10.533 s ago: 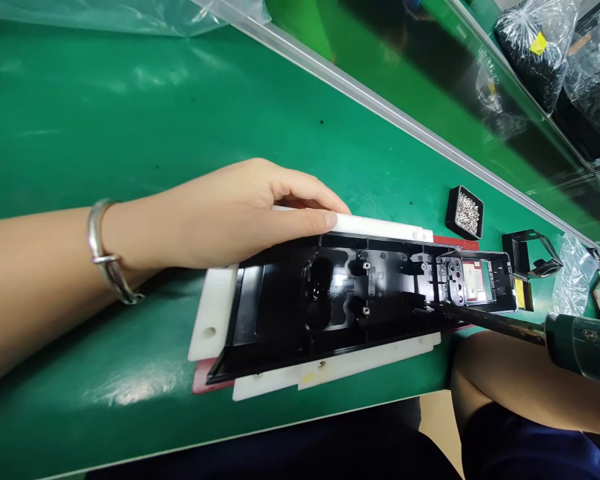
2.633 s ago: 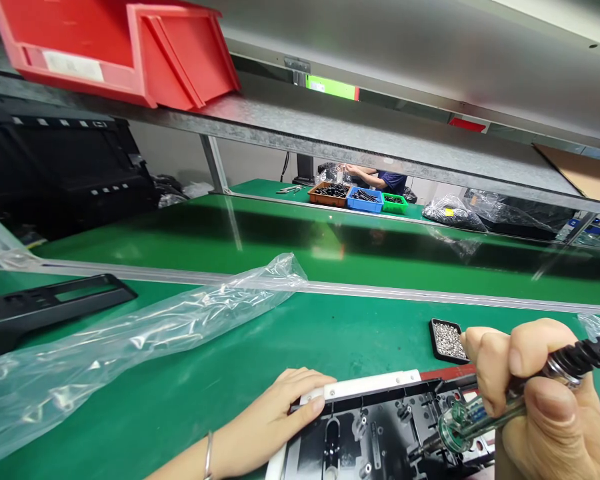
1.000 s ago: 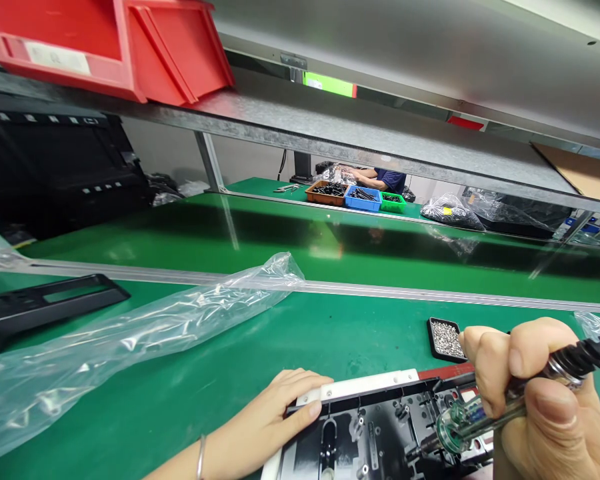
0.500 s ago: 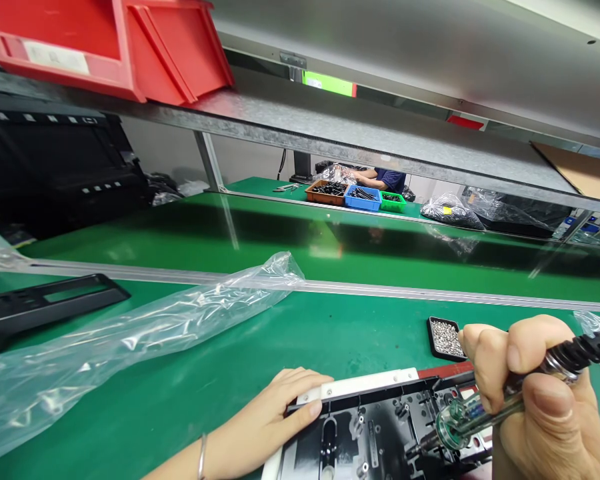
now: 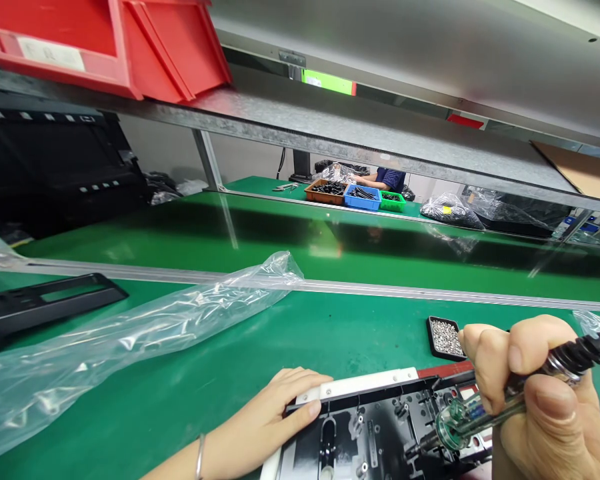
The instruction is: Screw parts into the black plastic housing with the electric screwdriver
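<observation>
One screwdriver (image 5: 467, 423), wrapped in the curled fingers of the right hand (image 5: 545, 400), points toward eight o'clock. One black plastic housing (image 5: 386, 435) lies at five o'clock, long axis roughly nine-to-three; the left hand (image 5: 279, 415) rests parted fingers on its edge.

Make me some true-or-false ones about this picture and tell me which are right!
1. The right hand grips a see-through, tube-shaped tool with a black ridged end. True.
2. Both hands hold tools. False: the left hand rests on a long white bar along the edge of a black plastic housing.
3. A small, square black tray holds little silver pieces. True.
4. Up at the top left is a yellow bin. False: it's a big red plastic bin.
5. A shiny silver bracelet circles the left wrist. True.
</observation>
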`<action>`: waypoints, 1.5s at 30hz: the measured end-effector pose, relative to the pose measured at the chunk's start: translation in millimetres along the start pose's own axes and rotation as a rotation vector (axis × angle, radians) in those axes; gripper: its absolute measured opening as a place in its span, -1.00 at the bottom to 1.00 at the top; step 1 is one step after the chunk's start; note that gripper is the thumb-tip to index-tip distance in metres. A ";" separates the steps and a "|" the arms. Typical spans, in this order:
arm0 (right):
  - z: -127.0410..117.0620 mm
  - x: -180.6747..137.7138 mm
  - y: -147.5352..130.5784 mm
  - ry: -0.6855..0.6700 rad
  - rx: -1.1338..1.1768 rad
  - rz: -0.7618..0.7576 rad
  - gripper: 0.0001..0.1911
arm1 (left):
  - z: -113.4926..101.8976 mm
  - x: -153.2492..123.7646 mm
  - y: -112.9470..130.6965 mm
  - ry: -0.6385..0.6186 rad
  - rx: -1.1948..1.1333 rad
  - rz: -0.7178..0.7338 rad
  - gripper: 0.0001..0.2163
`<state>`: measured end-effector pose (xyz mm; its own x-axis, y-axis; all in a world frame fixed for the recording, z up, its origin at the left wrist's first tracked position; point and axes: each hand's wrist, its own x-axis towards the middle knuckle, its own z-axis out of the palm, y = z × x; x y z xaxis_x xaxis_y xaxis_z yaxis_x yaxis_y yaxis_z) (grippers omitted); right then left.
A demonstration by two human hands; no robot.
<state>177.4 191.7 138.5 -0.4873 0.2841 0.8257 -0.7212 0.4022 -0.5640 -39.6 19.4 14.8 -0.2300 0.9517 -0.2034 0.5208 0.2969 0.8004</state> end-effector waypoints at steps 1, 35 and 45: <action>0.5 0.4 -0.3 0.002 0.000 0.006 -0.84 | -0.1 -0.5 0.3 -0.001 0.000 0.002 -0.35; 1.0 -2.0 0.1 0.003 0.036 0.003 -0.86 | 0.2 0.6 -1.6 0.014 0.004 0.031 -0.38; 1.5 -2.7 -1.0 0.001 0.017 0.000 -0.85 | -0.2 0.9 -1.4 0.023 0.000 0.054 -0.39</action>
<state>178.7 189.2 136.8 -0.4870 0.2851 0.8256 -0.7295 0.3870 -0.5640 -40.7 19.8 13.6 -0.2199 0.9644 -0.1467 0.5332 0.2447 0.8098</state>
